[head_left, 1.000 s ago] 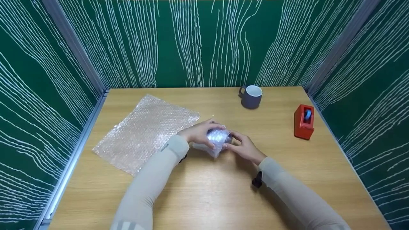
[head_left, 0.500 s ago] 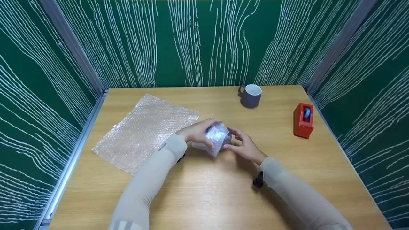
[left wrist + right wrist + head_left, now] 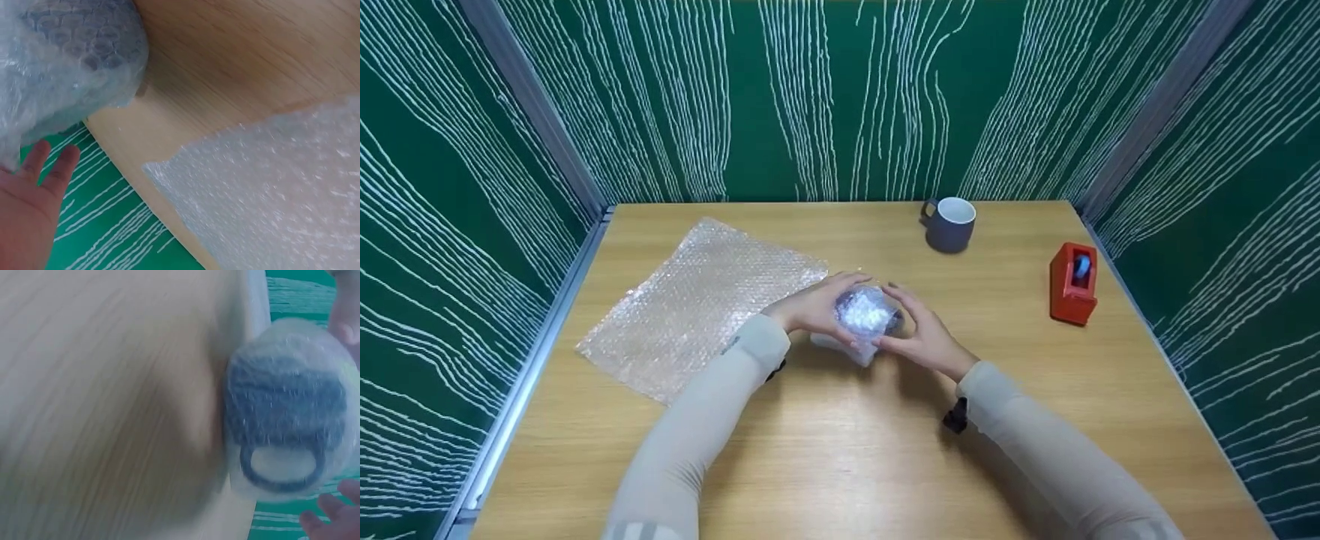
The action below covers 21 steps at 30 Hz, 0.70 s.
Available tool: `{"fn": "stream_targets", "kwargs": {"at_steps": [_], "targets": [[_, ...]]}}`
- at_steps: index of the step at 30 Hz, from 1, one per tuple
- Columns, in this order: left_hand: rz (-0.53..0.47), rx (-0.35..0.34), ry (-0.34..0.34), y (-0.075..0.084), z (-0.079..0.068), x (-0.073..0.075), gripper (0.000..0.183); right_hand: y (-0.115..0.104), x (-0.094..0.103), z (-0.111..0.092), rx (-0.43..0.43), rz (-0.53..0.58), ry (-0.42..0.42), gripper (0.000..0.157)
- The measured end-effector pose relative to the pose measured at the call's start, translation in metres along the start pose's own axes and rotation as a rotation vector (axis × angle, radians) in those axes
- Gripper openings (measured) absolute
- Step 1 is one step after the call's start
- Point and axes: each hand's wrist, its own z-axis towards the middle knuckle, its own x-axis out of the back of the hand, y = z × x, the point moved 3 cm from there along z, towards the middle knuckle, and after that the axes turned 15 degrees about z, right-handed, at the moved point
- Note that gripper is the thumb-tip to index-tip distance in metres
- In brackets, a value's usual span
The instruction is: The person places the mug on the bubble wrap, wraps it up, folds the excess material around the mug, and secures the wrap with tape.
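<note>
Between both hands, a dark mug [image 3: 287, 402] stands wrapped in bubble wrap. Its handle shows through the wrap in the right wrist view. My left hand [image 3: 814, 306] holds the bundle from the left, thumb in front and fingers toward the back. From the right, my right hand [image 3: 926, 337] spans it, with thumb and index finger at the wrap and a gap before the palm. A loose corner of wrap points down toward the front. In the left wrist view, two spread fingers of the left hand [image 3: 28, 219] show beneath the wrapped mug.
A flat bubble wrap sheet [image 3: 705, 307] lies on the left of the wooden table [image 3: 840, 465], partly beneath the left forearm. Another grey mug [image 3: 950, 232] stands at the back. Near the right edge is a red tape dispenser [image 3: 1071, 289]. Green panels surround the table.
Both hands have shifted slightly left. My right index finger has moved up and left to the bundle's top edge, and the right thumb has slid left along the wrap.
</note>
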Motion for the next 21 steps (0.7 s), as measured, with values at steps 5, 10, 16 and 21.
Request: {"fn": "stream_targets", "kwargs": {"at_steps": [5, 10, 16, 21], "targets": [[-0.03, 0.021, 0.01, -0.007, -0.012, 0.004, 0.114, -0.002, -0.017, 0.002, -0.012, -0.111, -0.043, 0.104], [-0.003, 0.089, 0.047, -0.015, -0.027, 0.007, 0.096, -0.001, -0.029, 0.005, 0.001, -0.211, -0.002, 0.11], [0.009, 0.103, 0.112, -0.02, -0.04, 0.01, 0.081, 0.001, -0.035, 0.01, 0.028, -0.27, 0.072, 0.101], [-0.005, 0.096, 0.136, -0.027, -0.049, 0.009, 0.079, 0.001, -0.038, 0.013, 0.016, -0.278, 0.099, 0.096]]}}
